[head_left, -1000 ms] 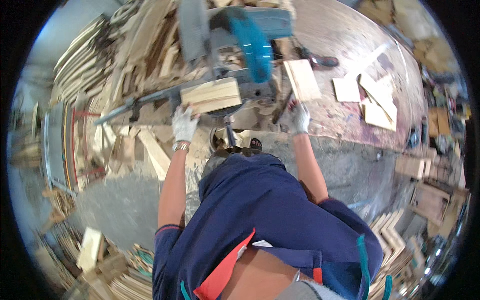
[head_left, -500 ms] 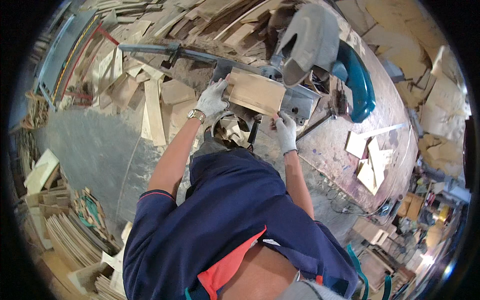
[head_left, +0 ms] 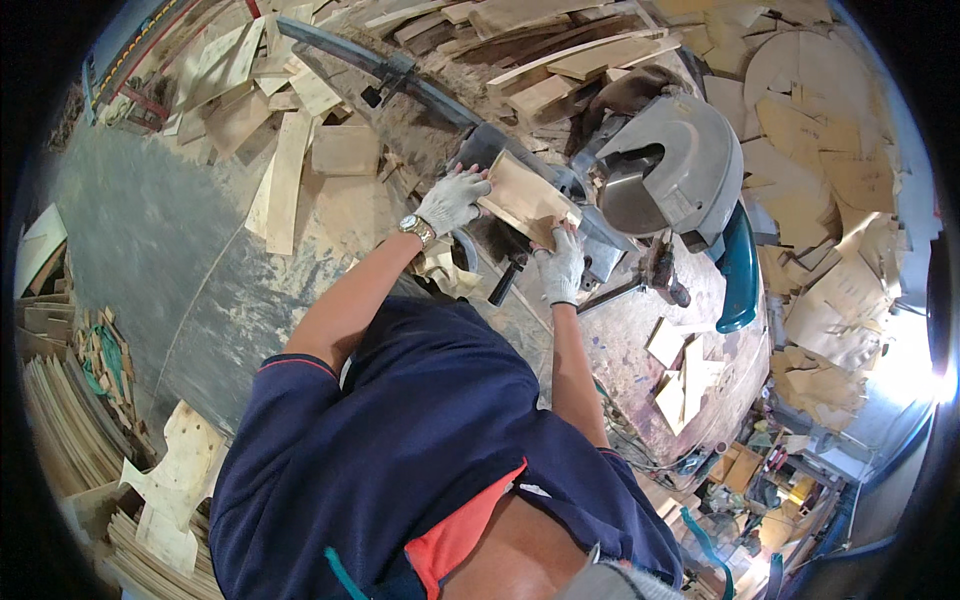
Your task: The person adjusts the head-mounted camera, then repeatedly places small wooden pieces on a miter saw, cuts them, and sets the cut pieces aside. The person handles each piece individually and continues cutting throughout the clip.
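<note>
A pale wooden board [head_left: 525, 192] lies at a slant on the metal bed of a miter saw [head_left: 690, 165], left of its grey blade guard. My left hand [head_left: 452, 202], in a white glove with bare fingertips, grips the board's left end. At the near right corner my right hand [head_left: 561, 266], gloved the same way, has its fingers closed on the edge. The saw's teal handle [head_left: 740, 275] hangs over the right side. A black lever handle [head_left: 508, 280] sticks out below the board, between my hands.
A long metal rail [head_left: 430, 95] with a clamp-like stop runs to the upper left. Wood offcuts [head_left: 285, 185] lie beyond my left arm, and more pieces [head_left: 683, 375] rest on the bench at right. Stacked boards [head_left: 75, 410] stand at lower left.
My view has turned, so the saw sits lower and farther right in it. The board now appears more slanted, and both hands remain on it.
</note>
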Demonstrator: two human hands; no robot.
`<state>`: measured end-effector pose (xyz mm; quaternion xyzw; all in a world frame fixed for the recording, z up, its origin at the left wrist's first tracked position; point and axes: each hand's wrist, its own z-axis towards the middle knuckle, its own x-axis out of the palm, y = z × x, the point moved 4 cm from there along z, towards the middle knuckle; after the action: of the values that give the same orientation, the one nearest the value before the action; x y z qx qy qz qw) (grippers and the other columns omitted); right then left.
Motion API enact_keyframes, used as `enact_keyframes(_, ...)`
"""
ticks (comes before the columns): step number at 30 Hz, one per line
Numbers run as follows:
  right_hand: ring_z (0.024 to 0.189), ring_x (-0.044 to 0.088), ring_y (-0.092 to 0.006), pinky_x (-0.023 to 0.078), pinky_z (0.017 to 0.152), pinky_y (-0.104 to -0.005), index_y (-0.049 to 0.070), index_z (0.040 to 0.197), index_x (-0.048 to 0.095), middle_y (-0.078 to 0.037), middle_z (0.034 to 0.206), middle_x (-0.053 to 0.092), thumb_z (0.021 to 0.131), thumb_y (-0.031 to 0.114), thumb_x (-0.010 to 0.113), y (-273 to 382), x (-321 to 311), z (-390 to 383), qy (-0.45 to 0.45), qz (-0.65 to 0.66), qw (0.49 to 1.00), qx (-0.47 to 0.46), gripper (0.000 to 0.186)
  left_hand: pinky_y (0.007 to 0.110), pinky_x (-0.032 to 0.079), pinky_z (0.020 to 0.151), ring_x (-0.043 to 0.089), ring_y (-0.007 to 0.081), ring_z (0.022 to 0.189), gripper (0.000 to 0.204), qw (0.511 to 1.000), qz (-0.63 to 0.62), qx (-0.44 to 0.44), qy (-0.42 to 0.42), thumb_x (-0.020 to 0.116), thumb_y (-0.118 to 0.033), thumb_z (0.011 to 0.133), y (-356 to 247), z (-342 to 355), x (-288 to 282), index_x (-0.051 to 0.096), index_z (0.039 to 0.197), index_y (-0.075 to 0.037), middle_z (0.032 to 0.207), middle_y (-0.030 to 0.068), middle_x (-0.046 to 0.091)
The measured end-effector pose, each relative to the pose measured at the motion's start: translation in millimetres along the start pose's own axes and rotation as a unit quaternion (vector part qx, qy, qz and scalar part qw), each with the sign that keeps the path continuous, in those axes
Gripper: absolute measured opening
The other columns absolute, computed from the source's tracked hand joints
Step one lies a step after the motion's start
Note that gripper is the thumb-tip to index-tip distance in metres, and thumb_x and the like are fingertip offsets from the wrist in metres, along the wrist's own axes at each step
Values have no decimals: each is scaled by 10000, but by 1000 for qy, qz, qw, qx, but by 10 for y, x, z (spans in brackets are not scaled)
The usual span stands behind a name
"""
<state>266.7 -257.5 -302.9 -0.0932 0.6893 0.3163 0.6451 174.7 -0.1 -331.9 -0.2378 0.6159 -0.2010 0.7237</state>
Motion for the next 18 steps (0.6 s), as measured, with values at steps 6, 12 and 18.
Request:
enact_keyframes(6,1457,455,-384,374,1190,-471,83,1436,616,-198,1513,560,777,293,874,19,-8,52,-13,6,1000,-4,738,491,308,1254,454,326,1467,406,1000,-6,6,-11,724,-311,886,58,14,42,618,1189,-62,1488,131,576)
enact_keyframes(12,1435,478,-388,389,1188,-458,82,1399,650,-182,1511,569,750,249,893,-18,20,45,-26,22,999,-9,713,486,301,1257,460,312,1465,411,1000,7,11,-23,718,-326,893,72,8,73,628,1200,-68,1503,113,575)
enact_keyframes(18,1435,473,-392,379,1199,-454,98,1378,672,-166,1513,572,744,243,891,-56,62,34,-33,53,998,5,686,467,318,1251,486,288,1445,440,1000,-1,8,-14,715,-310,894,99,7,96,625,1260,-82,1494,103,582)
